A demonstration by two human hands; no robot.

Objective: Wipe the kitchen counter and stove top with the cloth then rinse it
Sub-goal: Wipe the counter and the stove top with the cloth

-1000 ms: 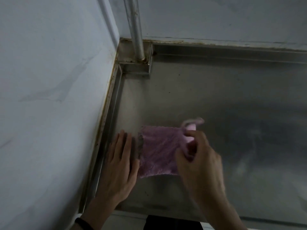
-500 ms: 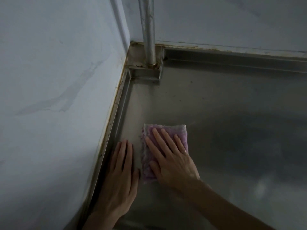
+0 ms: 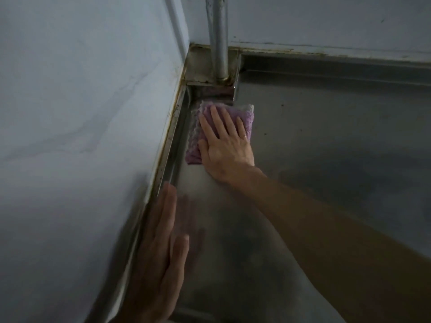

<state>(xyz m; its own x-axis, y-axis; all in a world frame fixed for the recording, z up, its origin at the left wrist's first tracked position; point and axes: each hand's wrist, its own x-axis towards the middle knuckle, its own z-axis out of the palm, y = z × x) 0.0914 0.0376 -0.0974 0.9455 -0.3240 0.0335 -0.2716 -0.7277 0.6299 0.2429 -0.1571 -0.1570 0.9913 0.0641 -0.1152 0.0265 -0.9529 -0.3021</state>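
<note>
A folded pink cloth [image 3: 247,117] lies on the steel counter [image 3: 326,148], pushed into the far left corner just below the pipe's base. My right hand [image 3: 225,143] presses flat on the cloth with straight, spread fingers, covering most of it. My left hand [image 3: 161,257] rests flat on the counter near the front left, along the raised side rim, fingers straight and holding nothing. It is blurred.
A vertical metal pipe [image 3: 219,36] stands on a stepped block in the corner. Pale walls [image 3: 81,124] close off the left and the back. A raised, stained rim [image 3: 172,145] runs along the left wall. The counter stretches to the right.
My right hand laid the cloth flat, then slid it away from me into the corner by the pipe. My left hand stayed flat near the front left rim.
</note>
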